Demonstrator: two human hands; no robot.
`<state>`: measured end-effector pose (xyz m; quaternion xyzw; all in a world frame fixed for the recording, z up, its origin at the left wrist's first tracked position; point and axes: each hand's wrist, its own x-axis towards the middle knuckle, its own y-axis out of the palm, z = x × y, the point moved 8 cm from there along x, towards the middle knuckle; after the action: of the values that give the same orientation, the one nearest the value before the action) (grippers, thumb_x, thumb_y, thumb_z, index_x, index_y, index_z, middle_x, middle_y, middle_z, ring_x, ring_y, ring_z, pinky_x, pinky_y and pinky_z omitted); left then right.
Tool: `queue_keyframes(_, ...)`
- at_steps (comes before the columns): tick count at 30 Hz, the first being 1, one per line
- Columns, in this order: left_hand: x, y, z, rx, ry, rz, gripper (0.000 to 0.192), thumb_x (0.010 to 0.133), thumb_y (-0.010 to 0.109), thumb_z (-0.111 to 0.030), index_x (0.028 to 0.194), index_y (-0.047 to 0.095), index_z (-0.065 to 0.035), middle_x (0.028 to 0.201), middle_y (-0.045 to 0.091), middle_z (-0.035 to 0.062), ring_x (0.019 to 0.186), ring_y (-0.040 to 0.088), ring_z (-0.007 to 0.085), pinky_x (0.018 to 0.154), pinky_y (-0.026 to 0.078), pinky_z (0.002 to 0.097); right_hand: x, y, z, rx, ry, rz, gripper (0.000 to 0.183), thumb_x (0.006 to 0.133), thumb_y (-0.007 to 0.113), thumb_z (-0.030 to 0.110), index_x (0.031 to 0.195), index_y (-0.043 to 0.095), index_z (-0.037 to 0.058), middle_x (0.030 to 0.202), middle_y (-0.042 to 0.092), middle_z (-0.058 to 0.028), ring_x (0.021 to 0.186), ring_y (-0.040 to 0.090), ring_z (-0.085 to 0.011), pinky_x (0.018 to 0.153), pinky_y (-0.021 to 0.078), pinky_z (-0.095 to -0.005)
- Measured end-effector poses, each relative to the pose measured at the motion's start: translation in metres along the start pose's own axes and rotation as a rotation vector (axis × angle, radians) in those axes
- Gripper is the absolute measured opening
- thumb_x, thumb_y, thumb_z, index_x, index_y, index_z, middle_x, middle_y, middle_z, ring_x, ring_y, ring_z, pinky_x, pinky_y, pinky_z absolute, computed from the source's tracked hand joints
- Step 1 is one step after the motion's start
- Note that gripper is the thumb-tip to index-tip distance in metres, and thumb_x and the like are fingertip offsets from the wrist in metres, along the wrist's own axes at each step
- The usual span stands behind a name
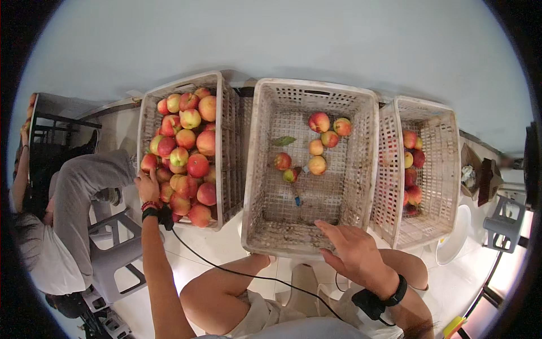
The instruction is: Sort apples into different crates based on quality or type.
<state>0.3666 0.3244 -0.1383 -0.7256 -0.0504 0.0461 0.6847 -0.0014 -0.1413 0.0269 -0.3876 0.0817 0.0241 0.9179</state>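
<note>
On the left stands a whitish plastic crate (pixel 219 140) heaped with red-and-yellow nectarines. My left hand (pixel 147 186) is at its left side, fingertips against a red nectarine (pixel 149 162); whether they grip it is hidden. The middle crate (pixel 250 169) holds several nectarines, such as a large red one (pixel 318 122) and a yellow one (pixel 316 165). A green leaf (pixel 283 140) and a small blue-ended object (pixel 297 201) lie on its floor. Over this crate's near rim hangs my right hand (pixel 353 250), empty, thumb apart from the fingers.
A third crate (pixel 436 169) on the right holds several nectarines along its left side. A seated person (pixel 80 199) is at far left, near a grey plastic stool (pixel 114 254). A black cable (pixel 254 277) runs from my left wrist across my lap. Another stool (pixel 504 222) stands at right.
</note>
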Motion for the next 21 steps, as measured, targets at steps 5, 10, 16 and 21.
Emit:
queue_keyframes(5,0.009,0.017,0.050,-0.105,0.224,-0.100,0.058,0.091,0.055,-0.033,0.137,0.038,-0.0019,0.124,0.047,0.0312,0.113,0.039,0.0423,0.100,0.032,0.0472,-0.005,0.000,-0.001,-0.013,0.006,0.012,0.055,0.075,0.069,0.015,0.126,0.050,0.0041,0.093,0.064,-0.0148,0.083,0.063,-0.0311,0.075,0.0498,-0.0397)
queue_keyframes(10,0.005,0.044,0.085,-0.104,0.168,0.076,0.068,0.081,0.064,-0.012,0.138,0.030,0.0035,0.128,0.041,0.0319,0.112,0.040,0.0490,0.101,0.033,0.0472,-0.008,0.000,0.000,0.024,-0.005,0.002,0.055,0.076,0.069,0.013,0.127,0.049,0.0062,0.092,0.062,-0.0126,0.082,0.060,-0.0311,0.073,0.0488,-0.0402)
queue_keyframes(16,0.001,0.021,0.053,0.093,0.188,0.120,0.056,0.084,0.060,-0.016,0.131,0.039,0.0054,0.117,0.052,0.0305,0.108,0.050,0.0440,0.094,0.041,0.0469,-0.012,0.005,-0.001,-0.027,0.003,-0.040,0.053,0.075,0.068,0.015,0.124,0.052,0.0079,0.091,0.062,-0.0103,0.081,0.062,-0.0303,0.072,0.0494,-0.0399)
queue_keyframes(21,-0.023,-0.060,-0.029,-0.034,0.266,-0.023,0.040,0.087,0.059,-0.022,0.120,0.054,0.0000,0.103,0.062,0.0238,0.098,0.059,0.0386,0.084,0.046,0.0463,-0.016,0.010,-0.005,-0.073,-0.033,-0.094,0.050,0.073,0.068,0.015,0.120,0.053,0.0062,0.087,0.062,-0.0103,0.078,0.062,-0.0292,0.071,0.0493,-0.0403)
